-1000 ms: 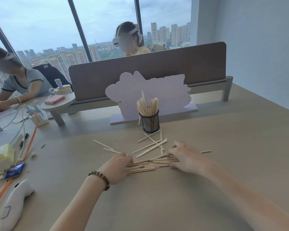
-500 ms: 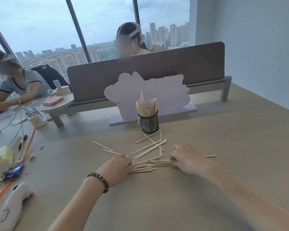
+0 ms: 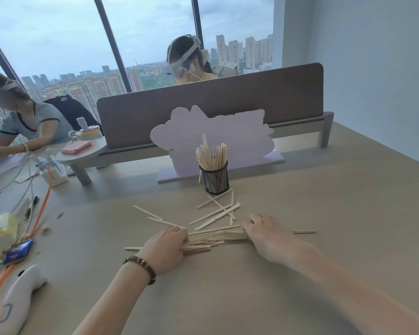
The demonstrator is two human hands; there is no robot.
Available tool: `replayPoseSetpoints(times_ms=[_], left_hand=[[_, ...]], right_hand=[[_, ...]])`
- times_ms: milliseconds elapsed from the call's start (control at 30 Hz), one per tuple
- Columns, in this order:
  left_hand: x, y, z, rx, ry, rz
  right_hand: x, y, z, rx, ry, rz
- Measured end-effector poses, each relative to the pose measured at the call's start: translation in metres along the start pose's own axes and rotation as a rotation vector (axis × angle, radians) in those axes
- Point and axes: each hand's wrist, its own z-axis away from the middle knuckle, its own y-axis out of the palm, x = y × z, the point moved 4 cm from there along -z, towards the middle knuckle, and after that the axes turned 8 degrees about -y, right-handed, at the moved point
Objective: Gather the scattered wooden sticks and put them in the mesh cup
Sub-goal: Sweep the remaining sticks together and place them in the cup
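A black mesh cup (image 3: 217, 181) holding several wooden sticks stands upright in the middle of the table. Loose wooden sticks (image 3: 217, 212) lie crossed just in front of it, and two more (image 3: 155, 217) lie to the left. A bundle of sticks (image 3: 213, 239) lies flat between my hands. My left hand (image 3: 166, 250) curls its fingers over the bundle's left end. My right hand (image 3: 269, 235) lies palm down with its fingers against the right end. One stick (image 3: 304, 231) lies alone right of my right hand, and another (image 3: 132, 248) pokes out left of my left hand.
A pale lilac cut-out board (image 3: 240, 139) stands behind the cup, with a brown desk divider (image 3: 228, 105) behind that. Cables (image 3: 38, 213), a tissue pack (image 3: 1, 229) and a white handheld device (image 3: 17, 296) lie at the left. Two people sit beyond.
My hands have slid the bundle leftward and closer to me. One stick stayed behind to the right of my right hand, and a stick end now shows left of my left hand.
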Motion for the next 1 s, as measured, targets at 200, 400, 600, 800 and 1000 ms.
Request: replayPoseSetpoints(times_ms=[200, 400, 600, 800, 1000], left_hand=[[-0.008, -0.006, 0.002, 0.009, -0.002, -0.115], [-0.01, -0.004, -0.002, 0.137, 0.021, -0.17], [-0.017, -0.008, -0.005, 0.107, 0.04, -0.184], [-0.019, -0.009, 0.003, 0.083, 0.032, 0.018], [-0.02, -0.014, 0.001, -0.075, -0.045, 0.263]], right_hand=[[0.01, 0.002, -0.002, -0.027, -0.066, 0.149], [0.01, 0.0, -0.002, -0.039, -0.119, 0.143], [0.006, 0.001, -0.003, -0.043, -0.074, 0.009], [-0.001, -0.013, -0.005, -0.063, 0.019, -0.333], [-0.002, -0.015, -0.012, -0.058, 0.104, -0.456]])
